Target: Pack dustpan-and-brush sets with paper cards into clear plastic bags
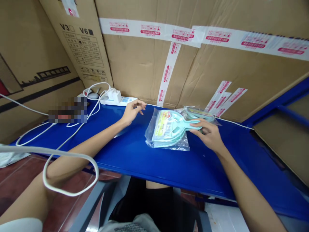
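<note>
A light-blue plastic item with a rounded body and a handle (169,127) lies in a clear plastic bag on the blue table (145,164), a yellow and white label on its face. My right hand (209,133) pinches its handle from the right side. Behind that hand is a second bagged light-blue item (199,113), partly covered by the first one and the hand. My left hand (133,111) is raised over the table, left of the bag, fingers loosely curved and apart, holding nothing.
A power strip (129,100) with a white plug (114,96) is at the back left. White cables (79,129) loop over the table and past my left forearm. Large cardboard (145,64) walls the rear. A blurred-out object (69,111) lies far left.
</note>
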Available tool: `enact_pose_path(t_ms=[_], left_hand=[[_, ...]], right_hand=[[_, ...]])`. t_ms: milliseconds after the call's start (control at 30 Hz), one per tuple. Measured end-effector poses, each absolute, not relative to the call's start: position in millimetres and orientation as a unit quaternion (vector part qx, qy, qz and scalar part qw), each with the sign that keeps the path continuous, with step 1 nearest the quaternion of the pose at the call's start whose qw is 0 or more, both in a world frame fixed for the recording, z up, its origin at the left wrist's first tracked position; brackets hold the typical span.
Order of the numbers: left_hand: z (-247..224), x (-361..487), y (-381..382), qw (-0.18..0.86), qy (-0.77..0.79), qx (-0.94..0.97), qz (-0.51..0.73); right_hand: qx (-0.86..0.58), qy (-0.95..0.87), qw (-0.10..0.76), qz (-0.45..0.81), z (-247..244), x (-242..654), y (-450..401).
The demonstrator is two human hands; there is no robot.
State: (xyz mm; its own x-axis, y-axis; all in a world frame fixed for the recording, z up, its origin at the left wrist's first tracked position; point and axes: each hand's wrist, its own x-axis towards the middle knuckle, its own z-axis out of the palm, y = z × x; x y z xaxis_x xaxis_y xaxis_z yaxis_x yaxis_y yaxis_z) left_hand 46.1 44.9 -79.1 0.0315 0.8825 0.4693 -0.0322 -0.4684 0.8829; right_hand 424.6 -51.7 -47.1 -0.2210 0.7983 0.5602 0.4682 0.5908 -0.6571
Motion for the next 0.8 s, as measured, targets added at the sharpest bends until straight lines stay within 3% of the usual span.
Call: enact_pose_path(t_ms=[267,567,800], left_hand=[[-98.5,62.4,33.8,0.418,0.388,0.684,0.454],[-111.0,63.6,35.8,0.345,0.426,0.72,0.426],[-116.1,65.3,37.2,0.38,0.427,0.699,0.43]], right_hand=[[-0.433,-0.814,0.343,0.179,-43.5,423.2,-53.2],[-0.43,-0.755,0.419,0.263,-47.8,423.4,-49.5],[-0.44,-0.872,0.194,0.089,-38.1,426.0,-60.6]])
